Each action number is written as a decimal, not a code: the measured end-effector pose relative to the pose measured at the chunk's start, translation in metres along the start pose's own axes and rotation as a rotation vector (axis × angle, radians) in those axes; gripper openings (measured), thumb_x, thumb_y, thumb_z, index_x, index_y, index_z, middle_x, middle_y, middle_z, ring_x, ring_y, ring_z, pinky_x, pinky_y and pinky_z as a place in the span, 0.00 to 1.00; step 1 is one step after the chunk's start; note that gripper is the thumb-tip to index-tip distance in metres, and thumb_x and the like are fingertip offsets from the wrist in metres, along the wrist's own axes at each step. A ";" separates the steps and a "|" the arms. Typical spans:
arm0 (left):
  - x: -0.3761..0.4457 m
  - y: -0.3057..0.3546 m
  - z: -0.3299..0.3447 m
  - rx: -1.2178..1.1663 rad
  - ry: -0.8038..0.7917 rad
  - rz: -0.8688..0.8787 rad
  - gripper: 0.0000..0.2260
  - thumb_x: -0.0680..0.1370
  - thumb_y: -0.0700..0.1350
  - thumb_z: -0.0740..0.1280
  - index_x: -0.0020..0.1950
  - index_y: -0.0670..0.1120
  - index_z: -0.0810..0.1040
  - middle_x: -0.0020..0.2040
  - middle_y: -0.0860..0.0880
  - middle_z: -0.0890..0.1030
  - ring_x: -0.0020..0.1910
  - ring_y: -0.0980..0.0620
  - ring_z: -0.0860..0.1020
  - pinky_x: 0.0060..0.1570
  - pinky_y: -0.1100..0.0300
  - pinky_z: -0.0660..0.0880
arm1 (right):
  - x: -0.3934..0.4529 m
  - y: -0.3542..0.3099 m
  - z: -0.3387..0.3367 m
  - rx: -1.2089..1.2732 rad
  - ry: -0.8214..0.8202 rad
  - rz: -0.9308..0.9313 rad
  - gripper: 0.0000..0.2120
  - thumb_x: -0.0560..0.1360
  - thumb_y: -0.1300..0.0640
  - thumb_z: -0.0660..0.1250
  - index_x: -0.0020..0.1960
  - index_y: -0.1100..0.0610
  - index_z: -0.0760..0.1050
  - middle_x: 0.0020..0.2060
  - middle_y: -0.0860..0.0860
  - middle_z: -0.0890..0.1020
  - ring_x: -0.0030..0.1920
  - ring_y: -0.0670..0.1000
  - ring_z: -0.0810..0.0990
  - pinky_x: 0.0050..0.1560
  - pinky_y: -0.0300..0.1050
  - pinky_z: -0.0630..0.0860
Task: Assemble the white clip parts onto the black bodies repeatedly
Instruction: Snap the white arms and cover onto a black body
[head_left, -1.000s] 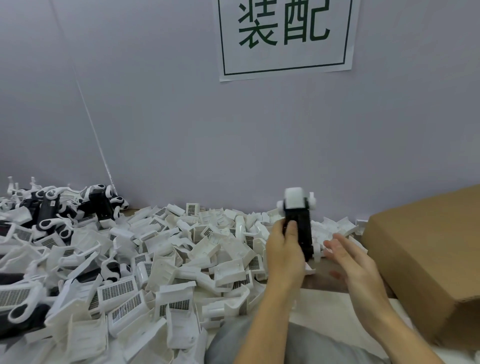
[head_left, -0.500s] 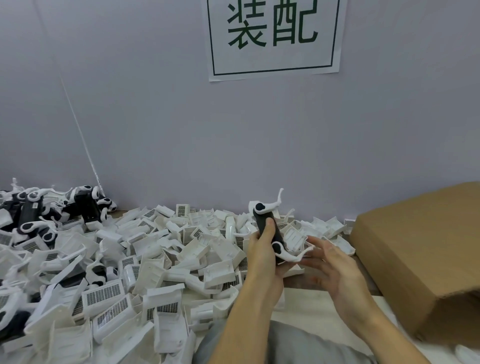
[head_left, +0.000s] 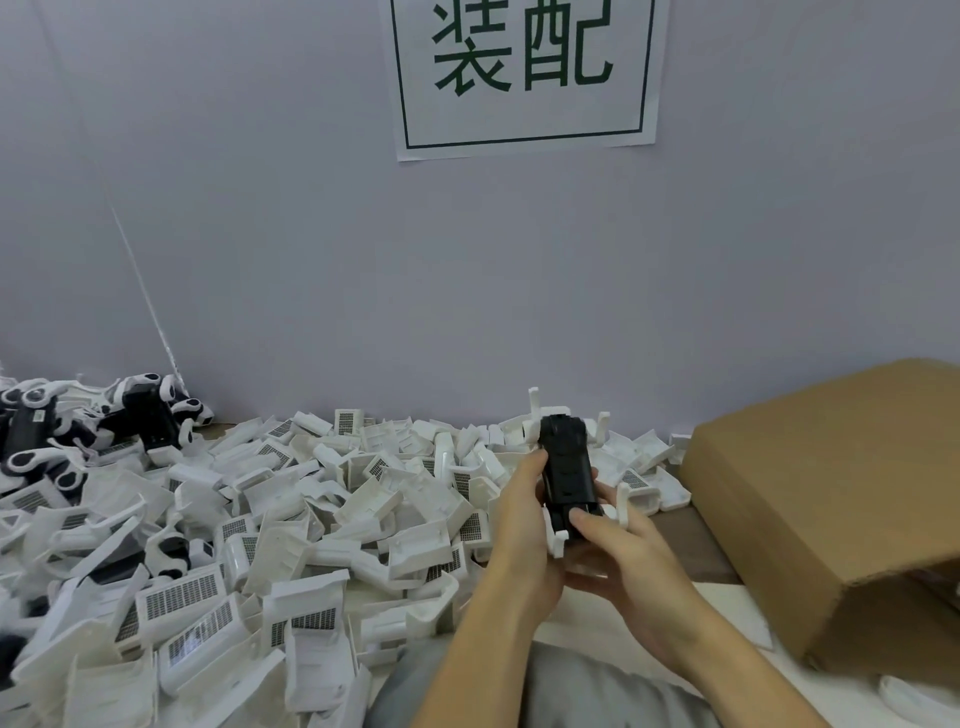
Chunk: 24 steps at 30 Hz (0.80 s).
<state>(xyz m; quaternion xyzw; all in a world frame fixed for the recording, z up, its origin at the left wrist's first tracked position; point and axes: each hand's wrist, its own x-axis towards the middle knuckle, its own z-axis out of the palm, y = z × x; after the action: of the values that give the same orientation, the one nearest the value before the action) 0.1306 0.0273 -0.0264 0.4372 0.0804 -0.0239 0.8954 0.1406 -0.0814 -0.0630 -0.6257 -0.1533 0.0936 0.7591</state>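
Observation:
A black body (head_left: 567, 467) with white clip arms sticking out at its top and bottom stands upright between my hands, right of centre. My left hand (head_left: 522, 525) grips its left side, thumb along the edge. My right hand (head_left: 618, 566) holds its lower end, thumb pressed on the bottom of the black face and fingers curled underneath. A big heap of loose white clip parts (head_left: 270, 519) covers the table to the left. Finished black-and-white units (head_left: 104, 421) are piled at the far left by the wall.
An open brown cardboard box (head_left: 831, 499) lies on its side at the right, close to my right hand. A purple wall with a paper sign (head_left: 522, 73) stands behind the table. My grey-clad lap (head_left: 571, 691) is at the bottom.
The black body has been turned from side-on to facing me, upright. My right hand has closed in from open beside it and now holds its lower end.

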 end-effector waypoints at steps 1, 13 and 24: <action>0.000 -0.001 0.000 0.006 0.003 -0.004 0.19 0.80 0.55 0.64 0.49 0.40 0.85 0.42 0.45 0.85 0.36 0.49 0.83 0.42 0.55 0.79 | 0.001 0.001 0.000 0.005 -0.003 -0.002 0.15 0.79 0.60 0.66 0.54 0.40 0.83 0.48 0.54 0.87 0.43 0.52 0.86 0.44 0.47 0.81; 0.001 -0.005 0.001 0.078 0.048 0.048 0.24 0.81 0.55 0.61 0.66 0.37 0.79 0.48 0.43 0.82 0.40 0.49 0.81 0.40 0.56 0.78 | 0.000 0.005 0.002 -0.137 0.055 0.018 0.17 0.81 0.60 0.60 0.52 0.38 0.79 0.44 0.48 0.86 0.43 0.48 0.85 0.44 0.46 0.77; 0.004 -0.008 -0.003 0.058 0.074 0.047 0.20 0.80 0.56 0.62 0.49 0.41 0.85 0.42 0.45 0.85 0.37 0.48 0.83 0.46 0.51 0.78 | -0.001 0.001 0.003 -0.092 -0.003 0.025 0.19 0.82 0.60 0.61 0.57 0.37 0.80 0.50 0.50 0.86 0.45 0.51 0.85 0.53 0.55 0.80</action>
<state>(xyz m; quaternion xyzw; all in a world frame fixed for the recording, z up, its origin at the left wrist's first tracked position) 0.1331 0.0249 -0.0356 0.4655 0.1024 0.0111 0.8790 0.1387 -0.0791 -0.0640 -0.6615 -0.1508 0.0972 0.7281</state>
